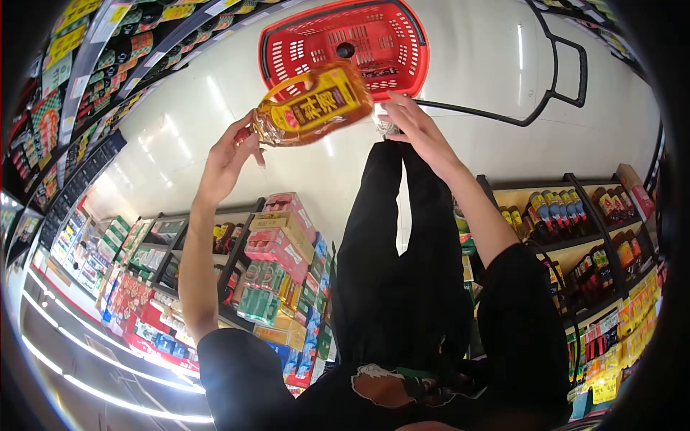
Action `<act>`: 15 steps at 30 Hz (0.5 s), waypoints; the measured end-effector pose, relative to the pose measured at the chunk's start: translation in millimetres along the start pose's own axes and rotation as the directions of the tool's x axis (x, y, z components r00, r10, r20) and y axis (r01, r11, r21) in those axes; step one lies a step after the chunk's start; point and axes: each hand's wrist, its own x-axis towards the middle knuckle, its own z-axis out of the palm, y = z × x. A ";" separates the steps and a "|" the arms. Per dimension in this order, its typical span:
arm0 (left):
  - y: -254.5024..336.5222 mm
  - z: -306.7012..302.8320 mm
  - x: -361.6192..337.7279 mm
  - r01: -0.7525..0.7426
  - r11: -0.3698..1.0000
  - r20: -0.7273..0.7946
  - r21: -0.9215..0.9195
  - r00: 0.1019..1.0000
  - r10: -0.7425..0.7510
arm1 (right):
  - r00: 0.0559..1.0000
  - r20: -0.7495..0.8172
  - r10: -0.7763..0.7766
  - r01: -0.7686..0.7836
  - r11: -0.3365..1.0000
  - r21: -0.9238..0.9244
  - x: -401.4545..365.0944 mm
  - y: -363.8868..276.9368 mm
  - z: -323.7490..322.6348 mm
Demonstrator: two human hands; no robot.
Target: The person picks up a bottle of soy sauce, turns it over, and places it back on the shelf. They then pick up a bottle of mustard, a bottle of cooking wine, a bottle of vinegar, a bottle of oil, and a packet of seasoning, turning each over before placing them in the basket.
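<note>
Head view shows the left hand (pixel 233 154) with thumb and fingers closed in a pinch around the red cap (pixel 244 135) of an amber bottle (pixel 309 108), while the right hand (pixel 417 133) is loosely extended, its fingers reaching toward the bottle's base; whether those fingertips touch the base or are just beside it, I cannot tell. The bottle lies tilted across the space between the two hands, cap end at the left hand and broad base near the right, with its yellow label (pixel 323 100) facing the camera and its built-in handle along the side away from the body. Just beyond both hands, a red basket (pixel 305 32) sits on the pale floor (pixel 467 65); the bottle overlaps the basket's near edge in this view and hides part of it. Inside the basket, past the bottle's base, is a small dark and red packet (pixel 379 72), too small to read. A black pull handle (pixel 583 75) stretches out from the basket, beyond and to the right of the right hand. Black trousers (pixel 388 237) show between the forearms. Stacked cartons (pixel 277 251) appear to the right of the left forearm, shelved bottles (pixel 557 212) outside the right forearm, and packed shelves (pixel 108 72) well beyond the left hand.
</note>
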 end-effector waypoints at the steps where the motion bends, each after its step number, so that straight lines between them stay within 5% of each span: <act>1: 12.2 -0.1 -6.3 -0.030 0.996 0.091 -0.088 0.995 0.038 | 1.000 0.001 0.002 -0.002 1.000 -0.007 -1.5 -3.9 4.5; 4: 30.9 9.6 -10.5 -0.021 0.992 0.144 -0.124 0.989 0.039 | 0.988 0.134 -0.071 0.026 0.950 0.313 -10.6 -17.5 20.9; 15: 12.5 28.4 1.9 0.043 0.983 0.147 -0.179 0.989 -0.016 | 0.996 0.093 -0.001 -0.029 0.945 0.326 -8.7 -2.0 15.4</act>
